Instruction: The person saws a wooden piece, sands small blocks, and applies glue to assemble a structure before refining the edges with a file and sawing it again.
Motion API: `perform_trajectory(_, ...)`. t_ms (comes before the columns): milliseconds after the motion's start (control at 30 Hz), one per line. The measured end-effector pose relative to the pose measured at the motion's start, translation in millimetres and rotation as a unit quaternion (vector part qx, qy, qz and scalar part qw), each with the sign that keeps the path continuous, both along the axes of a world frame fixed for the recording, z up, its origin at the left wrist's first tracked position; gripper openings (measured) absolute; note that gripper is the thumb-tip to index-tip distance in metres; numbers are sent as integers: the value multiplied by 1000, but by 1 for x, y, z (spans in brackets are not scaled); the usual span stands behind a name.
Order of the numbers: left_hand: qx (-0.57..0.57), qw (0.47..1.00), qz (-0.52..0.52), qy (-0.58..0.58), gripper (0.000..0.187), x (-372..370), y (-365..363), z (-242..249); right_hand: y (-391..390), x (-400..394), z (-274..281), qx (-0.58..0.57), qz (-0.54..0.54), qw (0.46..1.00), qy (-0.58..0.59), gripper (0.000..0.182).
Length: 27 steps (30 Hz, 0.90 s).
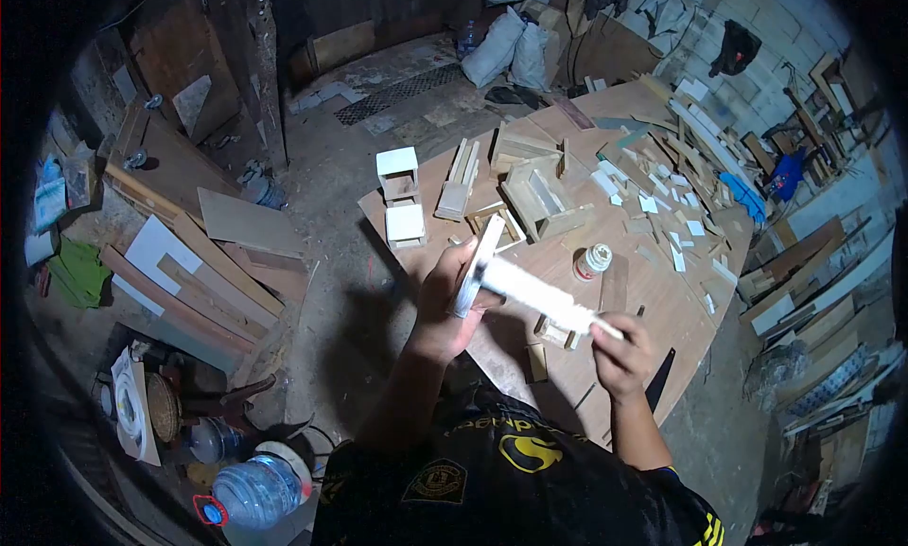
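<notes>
My left hand (445,295) is wrapped round a narrow wooden piece (480,262), held up over the table's near left edge. In my right hand (622,355) is the end of a long white strip (544,295), blurred along its length. The strip's far end meets the wooden piece near my left fingers. Just beyond the strip, an open glass jar (593,261) with a whitish rim stands on the wooden table (558,361). Small wooden parts lie partly hidden beneath the strip.
White-topped small boxes (405,222) stand at the table's left edge, beside wooden frames (539,198). Wood offcuts (653,191) cover the back right. A dark saw (659,380) lies at the right. Boards lean at the left, near a large water bottle (255,492).
</notes>
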<state>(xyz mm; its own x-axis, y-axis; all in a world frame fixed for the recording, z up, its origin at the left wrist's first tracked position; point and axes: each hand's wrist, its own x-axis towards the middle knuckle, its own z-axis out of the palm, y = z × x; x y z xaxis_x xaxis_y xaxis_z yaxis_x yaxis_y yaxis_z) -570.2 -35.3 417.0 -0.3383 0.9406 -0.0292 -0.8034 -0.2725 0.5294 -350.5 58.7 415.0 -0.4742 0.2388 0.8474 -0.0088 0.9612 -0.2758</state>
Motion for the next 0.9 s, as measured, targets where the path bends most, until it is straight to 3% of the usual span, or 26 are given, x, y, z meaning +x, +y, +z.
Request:
perform_trajectory(33,-75,995,59,-4,34,3,1,4,-1,-1,3,-1,0,1000,0,35)
perform_trajectory(100,-100,993,55,-2,35,5,-1,17,-2,-2,5,7,56,997,-58,36)
perform_trajectory(167,-125,991,51,-1,36,4,-3,21,6,-4,0,10,31,998,-57,37)
perform_trajectory(233,32,996,-76,38,37,-5,-4,7,11,-6,-3,-43,-52,998,-4,37)
perform_trajectory(300,21,998,-65,13,37,-6,-3,3,6,2,-6,8,-32,999,-3,34)
perform_trajectory(367,-12,999,-50,-16,37,-4,-3,6,-3,-2,7,14,76,996,-37,33)
perform_trajectory(400,52,996,-74,-23,29,-6,-3,-1,-1,-3,4,14,73,997,-37,33)
perform_trajectory(500,17,999,-41,-16,28,-5,-2,-3,8,-4,-3,8,4,999,-47,33)
perform_trajectory(533,86,992,-96,-8,27,-8,-1,-5,9,-4,-2,1,-11,999,-35,33)
perform_trajectory(567,87,992,-95,-7,27,-6,0,-2,10,-5,-2,-7,-24,999,-22,33)
perform_trajectory(633,-30,998,26,-45,27,2,-2,7,3,-2,1,10,-4,1000,-14,33)
perform_trajectory(667,128,985,-114,-22,27,-11,-1,-4,-1,-2,5,8,44,998,-39,33)
perform_trajectory(700,127,985,-115,-23,27,-6,0,-1,-3,-1,6,5,91,994,-64,33)
perform_trajectory(733,-21,999,-8,-35,30,5,-1,23,1,-5,2,31,64,997,-40,33)
perform_trajectory(767,-167,980,99,-44,34,12,0,36,6,-6,0,31,62,997,-40,33)
perform_trajectory(800,61,994,-91,3,33,-10,0,-6,11,-7,-1,-1,5,1000,-27,33)
perform_trajectory(833,62,994,-91,4,33,-9,-1,-6,15,-7,-2,-33,-51,998,-13,34)
perform_trajectory(900,75,991,-106,-1,33,-8,-1,-2,12,-4,-3,-42,-61,997,10,33)
